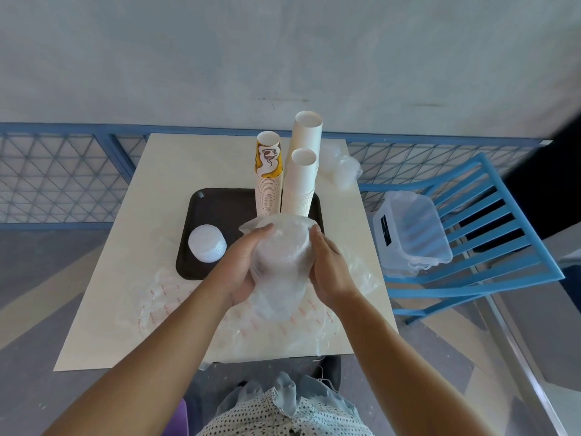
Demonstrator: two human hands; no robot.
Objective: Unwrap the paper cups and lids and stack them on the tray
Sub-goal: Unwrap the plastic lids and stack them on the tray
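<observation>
Above the near edge of a dark tray (220, 202) I hold a stack of clear lids in a plastic wrap (281, 259). My left hand (240, 262) grips its left side and underside. My right hand (330, 269) grips its right side. On the tray stand a yellow-patterned stack of paper cups (268, 177) and two white cup stacks (303, 171), one taller than the other. A short unwrapped stack of lids (207, 243) sits at the tray's left front.
Empty plastic wrappers with red print (188, 306) lie on the cream table (103, 278) in front of me. Another wrapped lid pack (341, 168) lies at the table's far right. A clear plastic box (412, 234) rests on a blue chair (490, 215) to the right.
</observation>
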